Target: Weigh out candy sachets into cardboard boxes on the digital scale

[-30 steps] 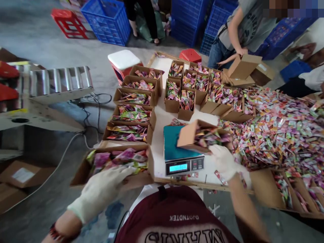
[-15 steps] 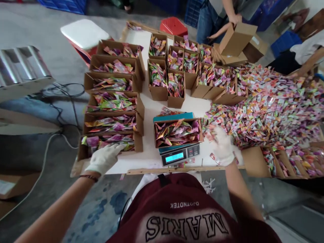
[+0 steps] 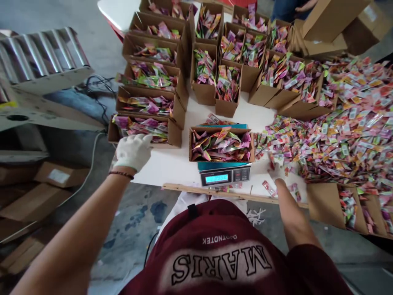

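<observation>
My left hand (image 3: 132,152), in a white glove, is at the near wall of the closest cardboard box (image 3: 175,133) in the left row, its fingers bent over the edge. Small colourful packets (image 3: 147,126) fill that box. My right hand (image 3: 278,167), gloved too, is smeared by motion over the table, by the near edge of the packet pile (image 3: 331,139); whether it holds anything is unclear. Between my hands, a filled box (image 3: 252,153) rests on a digital scale (image 3: 225,176) with a blue-green platform and a lit display, its digits blurred.
More filled boxes (image 3: 227,107) stand at the back of the white table (image 3: 172,166). Open boxes (image 3: 325,205) line the near right edge. Loose packets (image 3: 269,187) lie by a wooden strip (image 3: 196,189). A roller conveyor (image 3: 46,53) stands left; a person (image 3: 284,9) is behind empty cartons (image 3: 334,20).
My view has shifted, so the table appears higher and further right. My left hand's fingers have moved from the packets to the box's near edge. My right hand has moved slightly nearer the table's front.
</observation>
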